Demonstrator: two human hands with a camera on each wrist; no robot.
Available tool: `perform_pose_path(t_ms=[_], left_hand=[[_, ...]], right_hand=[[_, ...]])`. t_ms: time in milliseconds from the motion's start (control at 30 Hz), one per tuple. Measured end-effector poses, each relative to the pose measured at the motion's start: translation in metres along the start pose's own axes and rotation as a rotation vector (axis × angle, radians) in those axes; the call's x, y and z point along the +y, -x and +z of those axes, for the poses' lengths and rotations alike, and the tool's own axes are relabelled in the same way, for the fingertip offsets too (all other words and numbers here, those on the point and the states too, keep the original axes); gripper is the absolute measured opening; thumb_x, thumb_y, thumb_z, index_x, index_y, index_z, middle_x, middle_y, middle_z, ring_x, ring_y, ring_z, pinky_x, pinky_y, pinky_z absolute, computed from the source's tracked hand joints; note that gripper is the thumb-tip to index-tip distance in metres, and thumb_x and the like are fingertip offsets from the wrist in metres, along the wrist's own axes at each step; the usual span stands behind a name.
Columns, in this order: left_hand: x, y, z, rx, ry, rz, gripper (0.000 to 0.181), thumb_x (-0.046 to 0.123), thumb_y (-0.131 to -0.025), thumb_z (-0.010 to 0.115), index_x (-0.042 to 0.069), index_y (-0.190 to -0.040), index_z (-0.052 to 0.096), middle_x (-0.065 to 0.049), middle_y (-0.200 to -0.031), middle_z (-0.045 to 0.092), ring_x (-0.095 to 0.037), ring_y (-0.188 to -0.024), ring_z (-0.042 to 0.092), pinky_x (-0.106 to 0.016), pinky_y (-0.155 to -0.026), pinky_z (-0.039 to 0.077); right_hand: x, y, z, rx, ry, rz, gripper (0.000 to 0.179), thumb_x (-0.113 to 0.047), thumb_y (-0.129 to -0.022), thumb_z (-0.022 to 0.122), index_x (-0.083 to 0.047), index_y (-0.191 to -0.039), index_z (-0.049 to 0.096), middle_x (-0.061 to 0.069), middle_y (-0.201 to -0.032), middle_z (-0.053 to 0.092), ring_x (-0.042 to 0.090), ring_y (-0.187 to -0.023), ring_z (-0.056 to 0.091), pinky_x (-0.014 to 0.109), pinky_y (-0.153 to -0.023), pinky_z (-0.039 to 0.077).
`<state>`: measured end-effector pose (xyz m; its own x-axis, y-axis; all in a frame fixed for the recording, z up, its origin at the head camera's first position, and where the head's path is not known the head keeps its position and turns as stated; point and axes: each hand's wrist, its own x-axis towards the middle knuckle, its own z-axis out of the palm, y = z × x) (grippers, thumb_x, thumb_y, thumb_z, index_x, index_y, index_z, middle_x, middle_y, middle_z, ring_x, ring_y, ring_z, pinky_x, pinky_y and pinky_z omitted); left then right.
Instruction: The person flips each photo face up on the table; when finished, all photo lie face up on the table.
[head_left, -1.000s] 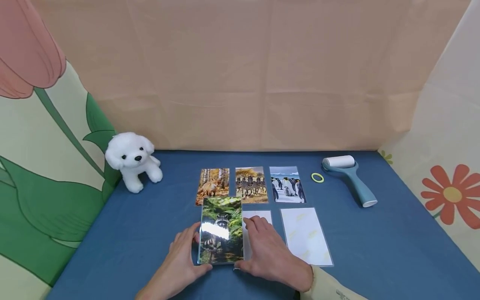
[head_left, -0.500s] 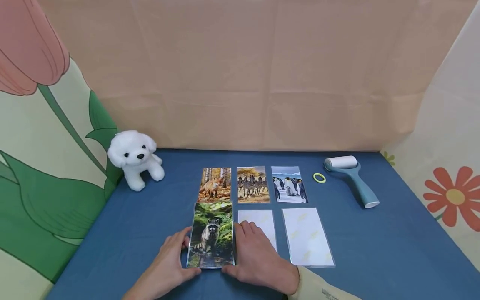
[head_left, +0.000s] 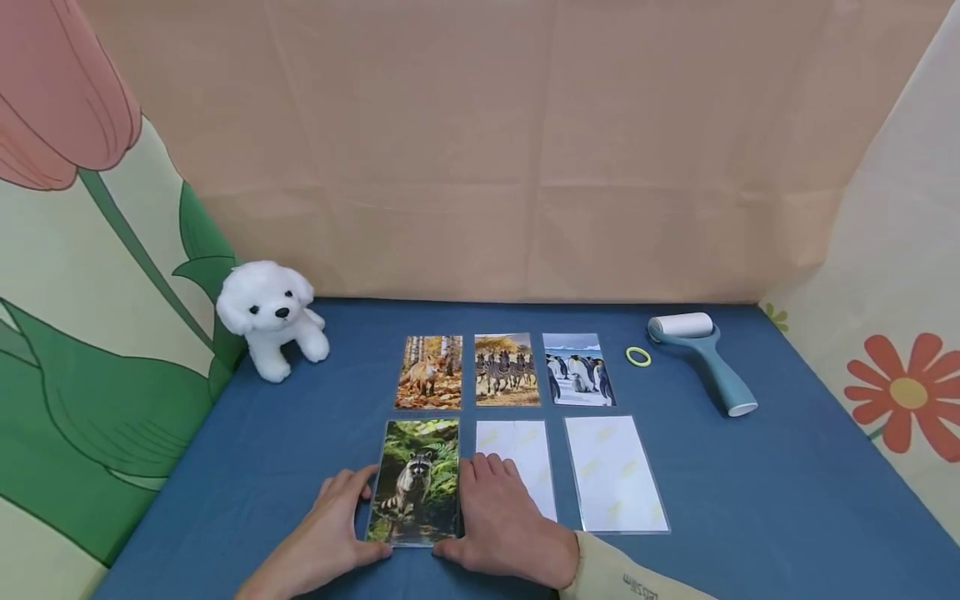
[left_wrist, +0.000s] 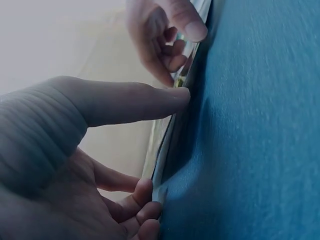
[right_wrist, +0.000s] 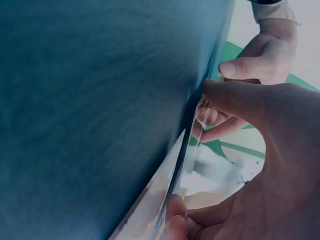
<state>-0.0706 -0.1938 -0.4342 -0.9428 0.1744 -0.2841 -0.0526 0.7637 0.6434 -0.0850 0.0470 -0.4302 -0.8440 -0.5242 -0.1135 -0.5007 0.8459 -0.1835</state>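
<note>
You are gripping the raccoon picture card (head_left: 414, 483) between left hand (head_left: 322, 531) and right hand (head_left: 512, 531), both touching, its long axis running near to far.

One bare left hand (head_left: 318, 529) and one bare right hand (head_left: 506, 525): two hands in all. Four animal pictures show: one glossy rectangular raccoon picture (head_left: 415, 483), one autumn-coloured fox picture (head_left: 431, 372), one golden-brown zebra picture (head_left: 507, 370) and one blue-and-white penguin picture (head_left: 579, 370). How many sheets make up the raccoon one cannot be told. White rectangular cards with faint yellow marks (head_left: 617, 475) number two, bringing the rectangles to six. There is one white plush toy dog (head_left: 273, 317), one round yellow-green ring (head_left: 640, 365), one blue-handled roller (head_left: 716, 367) with one white roll (head_left: 682, 325), and one blue-covered desk (head_left: 255, 467).
</note>
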Motion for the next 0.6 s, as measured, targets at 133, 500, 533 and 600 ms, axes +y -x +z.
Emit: perform_pose_path(t_ms=[133, 500, 533, 600], left_hand=[[-0.0017, -0.0017, -0.0010, -0.022, -0.024, -0.037, 0.100, 0.029, -0.069, 0.094, -0.002, -0.149, 0.043, -0.010, -0.112, 0.046, -0.031, -0.100, 0.039, -0.050, -0.077, 0.036], [0.0030, -0.0041, -0.0005, -0.052, -0.074, -0.047, 0.098, 0.027, -0.071, 0.094, -0.005, -0.148, 0.043, -0.012, -0.115, 0.042, -0.032, -0.103, 0.036, -0.050, -0.077, 0.035], [0.0034, -0.0041, -0.0004, -0.053, -0.079, -0.043, 0.098, 0.027, -0.071, 0.093, -0.006, -0.148, 0.043, -0.012, -0.116, 0.042, -0.033, -0.104, 0.035, -0.050, -0.078, 0.035], [0.0041, -0.0040, -0.0003, -0.054, -0.091, -0.038, 0.097, 0.026, -0.071, 0.093, -0.006, -0.148, 0.043, -0.013, -0.116, 0.041, -0.033, -0.104, 0.035, -0.050, -0.078, 0.035]], right_hand=[[-0.0016, -0.0021, 0.0016, 0.008, 0.037, -0.018, 0.086, -0.074, -0.079, 0.070, -0.006, -0.130, 0.059, 0.007, -0.108, 0.053, 0.020, -0.093, 0.044, 0.038, -0.081, 0.034], [-0.0021, -0.0001, 0.0014, 0.060, 0.128, -0.057, 0.080, -0.078, -0.079, 0.065, -0.009, -0.120, 0.064, 0.005, -0.097, 0.050, 0.019, -0.085, 0.039, 0.036, -0.076, 0.031], [-0.0022, 0.0000, 0.0012, 0.063, 0.138, -0.060, 0.080, -0.078, -0.080, 0.065, -0.009, -0.120, 0.065, 0.005, -0.097, 0.050, 0.019, -0.085, 0.039, 0.036, -0.076, 0.031], [-0.0023, 0.0001, 0.0010, 0.066, 0.154, -0.065, 0.081, -0.079, -0.080, 0.064, -0.009, -0.120, 0.065, 0.005, -0.096, 0.050, 0.019, -0.085, 0.039, 0.036, -0.077, 0.032]])
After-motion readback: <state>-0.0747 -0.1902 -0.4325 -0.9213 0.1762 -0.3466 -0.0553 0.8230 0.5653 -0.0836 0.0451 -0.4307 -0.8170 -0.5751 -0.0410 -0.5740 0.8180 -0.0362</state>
